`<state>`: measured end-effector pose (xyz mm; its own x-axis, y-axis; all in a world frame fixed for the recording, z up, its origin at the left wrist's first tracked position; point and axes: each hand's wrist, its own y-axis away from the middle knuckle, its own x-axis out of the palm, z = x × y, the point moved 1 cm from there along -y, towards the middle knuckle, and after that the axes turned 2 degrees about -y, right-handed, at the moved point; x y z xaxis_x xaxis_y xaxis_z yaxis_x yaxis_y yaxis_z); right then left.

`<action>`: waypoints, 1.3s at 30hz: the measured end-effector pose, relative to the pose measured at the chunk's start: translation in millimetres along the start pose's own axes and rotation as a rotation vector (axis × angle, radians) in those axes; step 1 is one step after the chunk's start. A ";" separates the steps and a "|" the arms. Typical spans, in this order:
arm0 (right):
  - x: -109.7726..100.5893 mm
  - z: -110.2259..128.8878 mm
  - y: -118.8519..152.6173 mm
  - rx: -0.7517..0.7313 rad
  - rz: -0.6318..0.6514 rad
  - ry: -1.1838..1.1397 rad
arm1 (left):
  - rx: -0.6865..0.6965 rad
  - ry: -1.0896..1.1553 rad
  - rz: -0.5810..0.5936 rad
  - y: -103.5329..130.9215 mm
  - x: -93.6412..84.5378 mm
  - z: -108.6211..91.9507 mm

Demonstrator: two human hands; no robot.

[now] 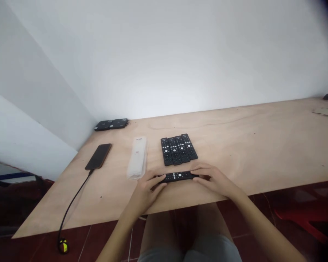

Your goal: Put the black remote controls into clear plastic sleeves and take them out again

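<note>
A black remote control [180,176] lies crosswise near the table's front edge, its button side facing up. My left hand [150,185] grips its left end between thumb and fingers. At the other end, my right hand [211,177] holds it the same way. Just beyond it, several more black remote controls [177,150] lie side by side in a row, buttons up. To their left is a stack of flat, clear plastic sleeves [137,158], close to my left hand's fingers.
On the wooden table [235,145], a phone [98,156] lies at left, its black cable [71,203] hanging over the front edge. Two flat black boxes [111,124] sit at the back left by the white wall. A pale flat piece [326,111] lies at far right.
</note>
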<state>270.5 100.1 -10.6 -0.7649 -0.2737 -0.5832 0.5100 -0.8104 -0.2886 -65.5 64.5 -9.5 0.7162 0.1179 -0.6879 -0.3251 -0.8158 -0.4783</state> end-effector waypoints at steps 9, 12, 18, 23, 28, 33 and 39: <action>19.0 17.9 -14.8 -0.047 0.062 0.259 | -0.402 0.228 0.042 -19.3 6.0 -11.4; 21.6 25.7 -19.7 -0.065 0.078 0.302 | -0.496 0.350 0.080 -24.8 16.1 -12.9; 20.4 24.4 -20.8 -0.097 0.109 0.278 | -0.446 0.389 0.106 -30.7 19.4 -19.6; 21.3 19.7 -17.0 -0.097 0.116 0.287 | -0.520 0.515 0.251 -36.5 9.8 -22.9; 19.9 21.2 -18.0 -0.093 0.125 0.265 | -0.523 0.561 0.287 -37.6 9.4 -18.2; 18.5 22.8 -19.6 -0.102 0.105 0.239 | -0.343 0.305 0.137 -31.0 12.2 -15.1; 19.2 20.7 -19.7 -0.074 0.123 0.276 | -0.017 -0.068 0.118 -17.2 9.4 -12.2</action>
<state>237.6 100.1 -0.3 -0.5649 -0.2085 -0.7984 0.6273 -0.7371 -0.2514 -45.6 72.7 -1.0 0.6298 0.0581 -0.7746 -0.3938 -0.8357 -0.3828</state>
